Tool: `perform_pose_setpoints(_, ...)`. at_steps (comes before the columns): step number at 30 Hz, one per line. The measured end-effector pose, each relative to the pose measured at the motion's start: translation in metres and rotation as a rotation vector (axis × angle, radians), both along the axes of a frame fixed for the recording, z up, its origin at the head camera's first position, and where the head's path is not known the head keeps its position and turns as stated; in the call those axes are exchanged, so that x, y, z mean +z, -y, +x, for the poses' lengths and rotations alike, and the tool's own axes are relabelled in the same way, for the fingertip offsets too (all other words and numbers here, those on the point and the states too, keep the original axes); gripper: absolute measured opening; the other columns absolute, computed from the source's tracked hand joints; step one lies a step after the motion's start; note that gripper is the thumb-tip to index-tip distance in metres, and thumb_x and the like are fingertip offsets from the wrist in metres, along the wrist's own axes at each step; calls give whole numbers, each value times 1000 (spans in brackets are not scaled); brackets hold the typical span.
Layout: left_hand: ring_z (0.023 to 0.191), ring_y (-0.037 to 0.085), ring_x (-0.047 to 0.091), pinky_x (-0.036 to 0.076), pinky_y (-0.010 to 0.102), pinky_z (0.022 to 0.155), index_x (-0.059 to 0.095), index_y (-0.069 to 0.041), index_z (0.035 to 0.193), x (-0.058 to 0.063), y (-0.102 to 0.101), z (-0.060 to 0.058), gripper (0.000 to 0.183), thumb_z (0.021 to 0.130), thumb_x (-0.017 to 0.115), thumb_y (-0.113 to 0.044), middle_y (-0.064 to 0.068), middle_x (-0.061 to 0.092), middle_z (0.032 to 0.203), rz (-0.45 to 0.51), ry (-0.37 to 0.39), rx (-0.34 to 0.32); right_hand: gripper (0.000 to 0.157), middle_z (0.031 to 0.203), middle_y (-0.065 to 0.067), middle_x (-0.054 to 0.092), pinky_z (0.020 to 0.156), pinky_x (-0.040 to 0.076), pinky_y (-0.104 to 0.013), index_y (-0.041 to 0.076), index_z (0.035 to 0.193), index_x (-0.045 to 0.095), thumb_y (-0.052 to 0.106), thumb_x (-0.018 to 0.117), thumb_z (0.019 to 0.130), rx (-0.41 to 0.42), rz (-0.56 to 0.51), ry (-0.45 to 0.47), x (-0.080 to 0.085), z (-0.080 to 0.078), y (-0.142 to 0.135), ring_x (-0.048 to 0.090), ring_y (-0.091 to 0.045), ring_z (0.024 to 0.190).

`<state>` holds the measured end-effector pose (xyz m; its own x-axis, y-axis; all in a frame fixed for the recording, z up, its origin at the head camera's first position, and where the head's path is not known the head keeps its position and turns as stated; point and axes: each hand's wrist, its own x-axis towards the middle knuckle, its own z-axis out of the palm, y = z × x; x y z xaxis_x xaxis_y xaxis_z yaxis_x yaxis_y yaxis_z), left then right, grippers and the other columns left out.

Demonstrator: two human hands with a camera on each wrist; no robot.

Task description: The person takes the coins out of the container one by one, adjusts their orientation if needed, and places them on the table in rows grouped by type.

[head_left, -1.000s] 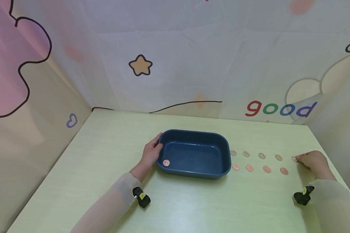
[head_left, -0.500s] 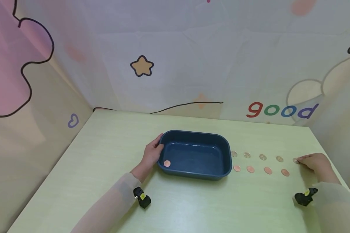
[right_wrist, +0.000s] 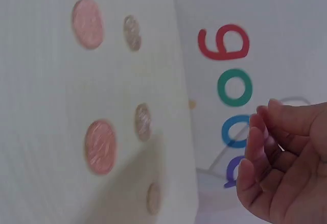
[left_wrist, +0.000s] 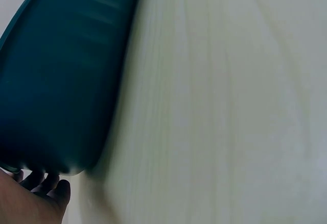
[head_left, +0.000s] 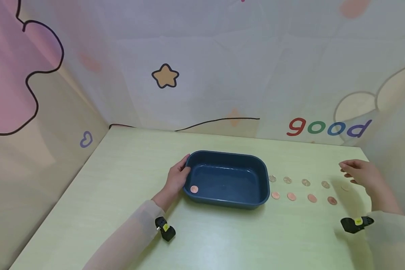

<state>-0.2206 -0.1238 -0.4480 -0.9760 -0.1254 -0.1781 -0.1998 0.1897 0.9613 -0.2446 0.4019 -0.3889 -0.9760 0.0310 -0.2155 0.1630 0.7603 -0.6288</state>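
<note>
A dark blue rectangular plastic bin (head_left: 224, 183) stands on the table, with one copper-coloured coin (head_left: 194, 189) inside at its front left corner. My left hand (head_left: 174, 180) grips the bin's left end, thumb at the rim and fingers against the outside; in the left wrist view the fingertips (left_wrist: 61, 189) show at the bin's underside. Above the right end of the coin rows hovers my right hand (head_left: 362, 174), its fingers loosely bent and nothing visible between thumb and forefinger in the right wrist view. A pale coin (head_left: 345, 186) lies on the table just below that hand, in its shadow.
To the right of the bin, several silvery coins (head_left: 305, 182) form a back row and several copper-coloured coins (head_left: 312, 198) a front row. A printed cloth backdrop (head_left: 206, 75) hangs along the back and sides of the pale table (head_left: 243, 240).
My right hand has let go of the pale coin at the row's right end and risen up and back from the table. The left hand keeps its grip on the bin.
</note>
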Motion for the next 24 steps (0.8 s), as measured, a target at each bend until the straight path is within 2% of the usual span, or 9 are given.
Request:
perform_pose_setpoints(3, 149, 28, 33, 31, 45, 120, 42, -17, 151, 1, 0, 0, 52, 99, 46, -12, 7, 40, 158, -2, 3, 0, 56, 86, 25, 55, 66, 50, -15, -12, 129, 46, 37, 42, 104, 71, -2, -40, 19, -1, 24, 51, 11, 74)
perform_pose_setpoints(8, 150, 27, 33, 31, 44, 120, 42, -17, 151, 1, 0, 0, 52, 99, 46, -12, 6, 40, 158, 4, 4, 3, 48, 88, 24, 57, 70, 49, -14, -6, 127, 53, 36, 44, 104, 185, 26, -104, 48, -3, 65, 52, 9, 78)
perform_pose_setpoints(12, 150, 27, 33, 31, 44, 120, 41, -16, 151, 2, -1, 0, 52, 99, 45, -11, 7, 39, 158, 3, 3, 3, 42, 88, 22, 58, 72, 48, -14, -2, 124, 56, 33, 48, 103, 256, 18, -162, 63, -4, 94, 54, 6, 80)
perform_pose_setpoints(16, 150, 28, 32, 31, 45, 120, 41, -16, 151, 3, -1, 0, 52, 99, 45, -11, 8, 39, 158, -4, 2, 2, 38, 91, 14, 59, 73, 50, -16, 0, 122, 59, 32, 52, 102, 303, -1, -199, 73, -7, 121, 55, 2, 82)
perform_pose_setpoints(21, 150, 27, 32, 31, 44, 120, 41, -16, 151, 0, 0, -1, 53, 99, 45, -12, 7, 39, 159, -4, -3, 0, 38, 100, -2, 64, 78, 51, -23, 2, 122, 60, 33, 54, 100, 364, -18, -171, 81, -12, 155, 58, -9, 87)
perform_pose_setpoints(24, 149, 28, 33, 31, 45, 120, 42, -16, 151, -3, 1, -1, 53, 98, 45, -11, 8, 40, 157, -15, -17, 0, 34, 104, -10, 66, 80, 51, -28, 3, 120, 62, 29, 56, 100, 438, -25, -154, 82, -16, 177, 60, -16, 91)
